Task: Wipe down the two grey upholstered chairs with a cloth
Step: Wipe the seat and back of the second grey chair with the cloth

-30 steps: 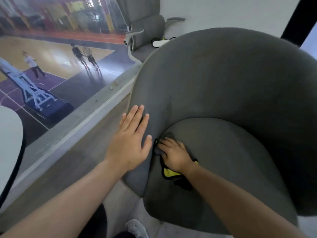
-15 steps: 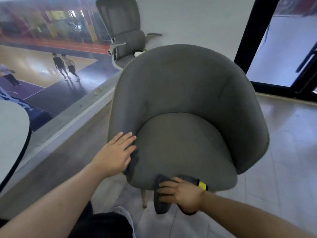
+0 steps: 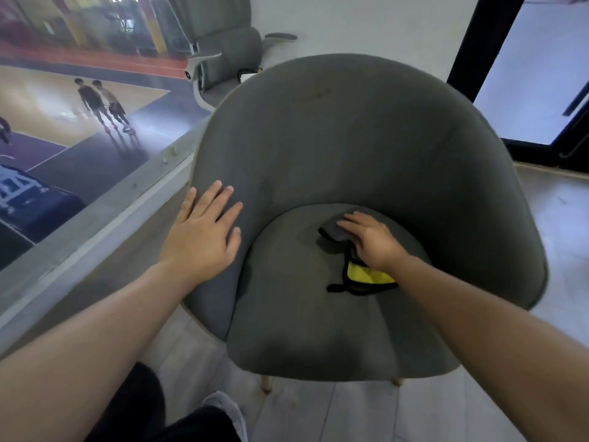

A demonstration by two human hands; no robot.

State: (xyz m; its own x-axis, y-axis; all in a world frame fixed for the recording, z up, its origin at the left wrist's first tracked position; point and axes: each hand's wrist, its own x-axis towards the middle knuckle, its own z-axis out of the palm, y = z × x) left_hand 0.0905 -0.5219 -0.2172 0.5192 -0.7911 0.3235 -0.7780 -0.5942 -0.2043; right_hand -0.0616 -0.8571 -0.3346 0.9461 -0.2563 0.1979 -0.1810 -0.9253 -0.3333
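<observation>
A grey upholstered tub chair (image 3: pixel 350 138) fills the middle of the view, its seat facing me. My left hand (image 3: pixel 204 237) lies flat with straight fingers on the chair's left armrest. My right hand (image 3: pixel 369 240) presses a grey and yellow cloth with black edging (image 3: pixel 366 275) onto the back part of the seat cushion; most of the cloth is hidden under the palm. The second grey upholstered chair is not in view.
A grey office chair with armrests (image 3: pixel 229 49) stands behind the tub chair by the white wall. A glass barrier with a grey ledge (image 3: pixel 95 218) runs along the left, overlooking a sports court. A dark-framed glass door (image 3: pixel 535 74) is at the right. My shoe (image 3: pixel 226 409) is below.
My right hand moved the cloth from the seat's front edge up to the back of the cushion. My left hand slid higher along the left armrest.
</observation>
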